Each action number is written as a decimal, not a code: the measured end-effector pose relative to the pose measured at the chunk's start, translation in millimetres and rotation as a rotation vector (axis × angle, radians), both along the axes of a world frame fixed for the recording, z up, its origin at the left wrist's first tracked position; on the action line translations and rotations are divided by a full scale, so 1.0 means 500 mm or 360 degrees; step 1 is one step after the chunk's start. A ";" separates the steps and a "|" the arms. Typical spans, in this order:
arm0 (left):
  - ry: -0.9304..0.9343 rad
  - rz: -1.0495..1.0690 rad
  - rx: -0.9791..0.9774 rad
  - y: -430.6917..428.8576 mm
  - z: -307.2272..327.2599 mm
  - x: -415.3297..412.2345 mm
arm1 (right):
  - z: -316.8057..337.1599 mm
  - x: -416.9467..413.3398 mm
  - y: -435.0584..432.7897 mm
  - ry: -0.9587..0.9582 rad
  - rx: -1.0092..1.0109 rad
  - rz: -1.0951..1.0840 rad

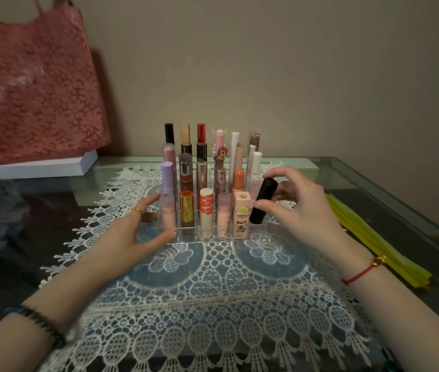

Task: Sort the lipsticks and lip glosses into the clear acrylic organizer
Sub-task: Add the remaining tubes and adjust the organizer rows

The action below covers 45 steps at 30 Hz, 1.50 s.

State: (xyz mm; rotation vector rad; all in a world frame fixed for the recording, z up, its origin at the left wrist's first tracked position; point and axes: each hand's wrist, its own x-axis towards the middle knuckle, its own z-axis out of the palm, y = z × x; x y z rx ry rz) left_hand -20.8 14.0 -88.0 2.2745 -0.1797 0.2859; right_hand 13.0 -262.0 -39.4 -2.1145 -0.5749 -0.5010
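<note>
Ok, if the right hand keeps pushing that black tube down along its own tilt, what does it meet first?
Probably the front right compartment of the clear organizer. The black tube in the right hand leans with its base already at that slot, beside the pink square lipstick. Depth is uncertain.

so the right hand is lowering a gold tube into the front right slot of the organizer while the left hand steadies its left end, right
Not quite: the tube in the right hand is black, not gold. The head view shows the black tube tilted at the front right slot of the clear organizer, with the left hand at its left end. The gold tube already stands in the front row.
</note>
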 end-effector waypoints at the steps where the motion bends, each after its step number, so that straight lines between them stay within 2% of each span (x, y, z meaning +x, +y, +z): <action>1: -0.0002 0.0001 -0.0006 0.000 -0.001 0.000 | -0.001 0.000 0.001 -0.0004 -0.0024 -0.0003; 6: -0.0007 0.0003 0.0001 0.002 -0.001 0.000 | -0.011 0.003 0.004 0.0000 -0.0151 -0.0050; 20: -0.0017 0.0009 0.0042 -0.007 0.010 -0.006 | -0.013 0.002 0.005 -0.0004 -0.0251 -0.0083; 27: -0.0014 0.0024 0.0053 -0.005 0.005 -0.002 | 0.030 0.007 0.005 -0.0169 0.0068 -0.0221; 37: -0.0056 0.0056 0.0190 -0.002 0.004 0.001 | 0.106 0.055 0.034 0.0180 -0.0660 -0.0116; 45: -0.0032 0.0033 0.0168 -0.005 0.008 0.000 | 0.118 0.064 0.039 0.0248 -0.0765 -0.0156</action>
